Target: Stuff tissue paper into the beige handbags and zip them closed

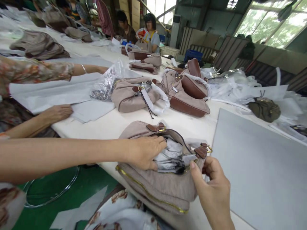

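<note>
A taupe corduroy handbag with gold zippers and brown leather tabs lies at the table's front edge, its top unzipped. Crumpled white stuffing paper fills the opening. My left hand reaches across from the left and rests at the mouth of the bag, fingers stretched out against the paper, thumb apart. With thumb and fingers, my right hand pinches the bag's right end, just under a leather tab with a gold ring. Part of the right fingers is hidden behind the bag.
Finished-looking handbags with wrapped handles lie just beyond. A grey board covers the table's right side. At left, a co-worker's arms rest over white sheets. Clear plastic wrapping is heaped at back right. Other people sit farther off.
</note>
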The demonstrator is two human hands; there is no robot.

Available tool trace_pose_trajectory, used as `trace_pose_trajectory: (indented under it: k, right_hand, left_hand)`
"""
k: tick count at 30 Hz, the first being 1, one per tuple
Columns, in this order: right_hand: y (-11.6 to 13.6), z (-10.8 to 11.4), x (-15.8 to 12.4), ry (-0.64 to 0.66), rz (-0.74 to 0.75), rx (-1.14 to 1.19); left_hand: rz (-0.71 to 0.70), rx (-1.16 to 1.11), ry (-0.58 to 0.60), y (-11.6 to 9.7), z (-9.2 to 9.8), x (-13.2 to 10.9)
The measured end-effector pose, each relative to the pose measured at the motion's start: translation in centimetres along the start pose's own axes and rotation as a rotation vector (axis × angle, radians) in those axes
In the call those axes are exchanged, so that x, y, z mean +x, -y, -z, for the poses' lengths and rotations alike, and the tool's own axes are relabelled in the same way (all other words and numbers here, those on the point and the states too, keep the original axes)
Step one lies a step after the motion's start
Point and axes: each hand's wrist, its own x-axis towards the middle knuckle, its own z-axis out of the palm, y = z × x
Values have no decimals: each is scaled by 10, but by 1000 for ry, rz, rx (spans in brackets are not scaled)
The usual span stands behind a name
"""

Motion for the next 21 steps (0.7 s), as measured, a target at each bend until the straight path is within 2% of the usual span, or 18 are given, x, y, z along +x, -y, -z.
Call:
trace_pose_trajectory:
  k: [1,4,6,8,10,14,17,19,20,21]
  right_hand:
    - [0,2,2,-38,78,-72]
    - [6,7,9,-160,440,-252]
    - [12,8,14,-171,573,-298]
    - [14,6,17,-138,518,-323]
    - [12,2,18,-120,400,-364]
    - [-6,-4,16,-150,246,-500]
    - [-27,-9,17,-76,332,-550]
    - [-39,-16,23,-51,492,-509]
    - [-43,-20,27,-87,550,-478]
    - [-46,-23,30,-134,575,-453]
  left_hand:
    - [23,14,18,-1,0,3]
    - [58,68,18,-4,-3,11]
    - [42,76,3,-5,-8,13]
    - [9,62,-19,-4,-13,14]
    - [-23,33,-25,-3,-14,13]
    - [50,-102,-39,-1,-3,8]
    - [65,-113,-104,-9,12,11]
    - [114,-53,-55,-18,17,24]
    - [164,-34,-32,-21,16,34]
    - [204,-2,39,-23,12,46]
